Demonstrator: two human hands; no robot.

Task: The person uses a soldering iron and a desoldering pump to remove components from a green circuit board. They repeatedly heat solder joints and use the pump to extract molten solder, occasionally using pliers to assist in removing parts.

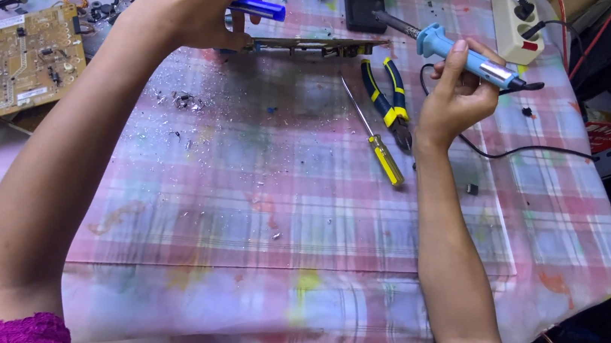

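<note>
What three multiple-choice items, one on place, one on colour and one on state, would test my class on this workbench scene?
1. Where does the screwdriver lie?
A. just left of the pliers
B. on the power strip
C. under the left arm

2. What colour is the soldering iron handle?
A. red
B. light blue
C. black

3. How is the edge-on board placed?
A. lying alone on the cloth
B. steadied by the left hand
C. gripped by the right hand

Answers: 1 A, its yellow handle lies beside the pliers on the cloth. 2 B, the handle in the right hand is light blue. 3 B, the left hand rests on it while also holding a blue tool.
</note>
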